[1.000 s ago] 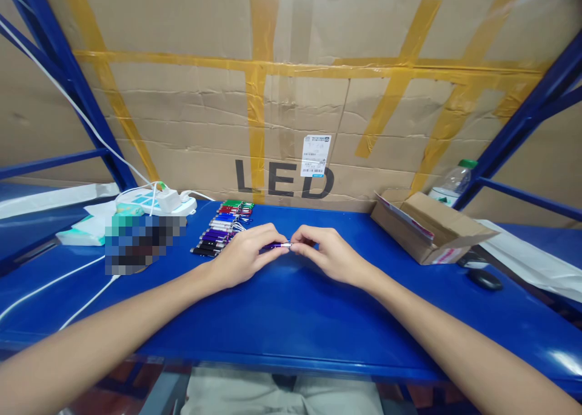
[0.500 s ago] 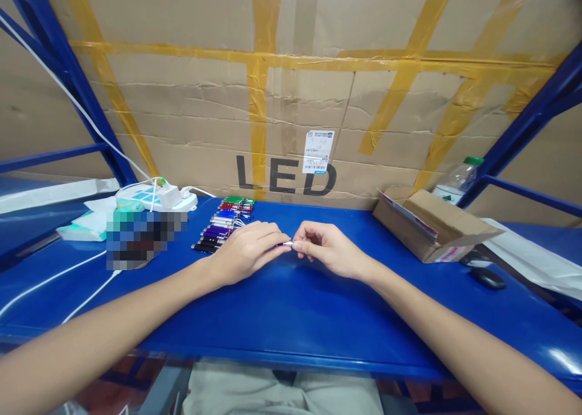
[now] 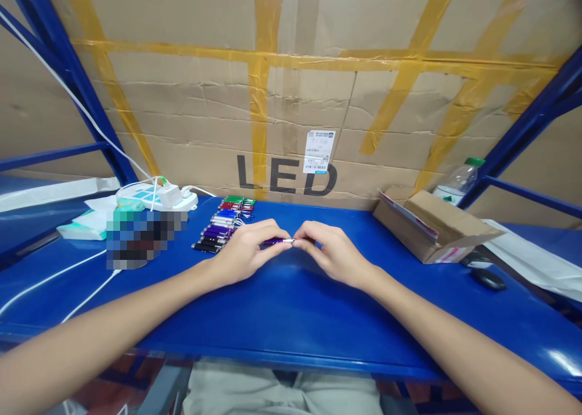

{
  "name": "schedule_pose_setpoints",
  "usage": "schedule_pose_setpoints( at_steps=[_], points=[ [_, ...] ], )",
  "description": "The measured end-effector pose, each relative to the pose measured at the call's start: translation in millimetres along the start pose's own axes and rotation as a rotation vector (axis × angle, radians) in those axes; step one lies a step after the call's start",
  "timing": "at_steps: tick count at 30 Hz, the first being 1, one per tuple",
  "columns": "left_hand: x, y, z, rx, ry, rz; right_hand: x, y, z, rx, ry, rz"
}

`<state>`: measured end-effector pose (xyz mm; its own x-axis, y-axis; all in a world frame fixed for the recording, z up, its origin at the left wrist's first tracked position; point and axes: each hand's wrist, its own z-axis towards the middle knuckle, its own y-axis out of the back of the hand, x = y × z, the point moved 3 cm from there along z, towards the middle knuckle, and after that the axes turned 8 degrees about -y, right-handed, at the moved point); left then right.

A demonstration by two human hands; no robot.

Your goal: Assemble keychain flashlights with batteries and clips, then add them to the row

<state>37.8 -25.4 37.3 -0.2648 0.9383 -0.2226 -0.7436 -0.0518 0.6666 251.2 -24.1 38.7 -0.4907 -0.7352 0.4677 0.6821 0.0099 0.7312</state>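
Observation:
Between my hands, above the blue table, is a slim purple pen-like tube (image 3: 276, 242) with a silver tip. My left hand (image 3: 248, 245) is closed around its body, fingers over the top and thumb along the near side. The fingertips of my right hand (image 3: 330, 245) pinch the silver tip at the right end. Left of my left hand lies a row of similar pen-like tubes (image 3: 220, 230) in green, red, blue, white, purple and black. Small metal clips and loops show on their right ends. Part of the row is hidden behind my left hand.
An open cardboard box (image 3: 422, 227) stands at the right, with a black mouse (image 3: 488, 278) before it and a bottle (image 3: 459, 182) behind. At the left are a white power strip (image 3: 157, 197), cables and a tissue pack (image 3: 82, 230). A large cardboard sheet (image 3: 204, 112) forms the back.
More of the purple tube shows now between my left thumb and fingers. My right fingers have shifted their pinch at the tip slightly. The row of tubes lies as before.

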Motion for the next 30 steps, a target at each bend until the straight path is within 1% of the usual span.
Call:
schedule_pose_setpoints(
  at_steps=[3,4,6,9,12,14,17,21,25,30],
  points=[
    [0.2,-0.7,1.6,-0.007,0.051,-0.048,0.3,1.2,-1.1,-0.01,0.051,-0.06],
    [0.3,-0.8,1.9,-0.009,0.06,-0.056,0.8,1.7,-0.9,-0.01,0.043,-0.053],
    [0.5,-0.6,2.1,-0.017,0.06,-0.057,1.3,2.4,0.6,-0.001,-0.031,0.026],
    [0.7,0.3,1.3,-0.028,0.011,-0.029,0.8,1.6,3.2,0.029,-0.21,0.238],
    [2.0,0.6,-1.1,-0.027,-0.056,0.009,-0.1,-0.3,4.2,0.066,-0.323,0.366],
    [3.9,-0.3,-3.0,-0.008,-0.082,0.029,-0.9,-1.1,3.8,0.105,-0.358,0.377],
    [6.5,-2.0,-4.9,0.032,-0.089,0.042,-1.7,-1.2,2.7,0.154,-0.361,0.331],
    [6.8,-2.7,-4.6,0.056,-0.093,0.063,-2.3,-1.8,2.3,0.165,-0.374,0.332],
    [3.5,-2.8,-3.3,0.057,-0.161,0.124,-3.3,-4.6,3.9,0.196,-0.463,0.483],
    [-2.7,-0.8,-2.4,0.019,-0.275,0.233,-3.1,-4.8,6.3,0.263,-0.579,0.699]
  ],
)
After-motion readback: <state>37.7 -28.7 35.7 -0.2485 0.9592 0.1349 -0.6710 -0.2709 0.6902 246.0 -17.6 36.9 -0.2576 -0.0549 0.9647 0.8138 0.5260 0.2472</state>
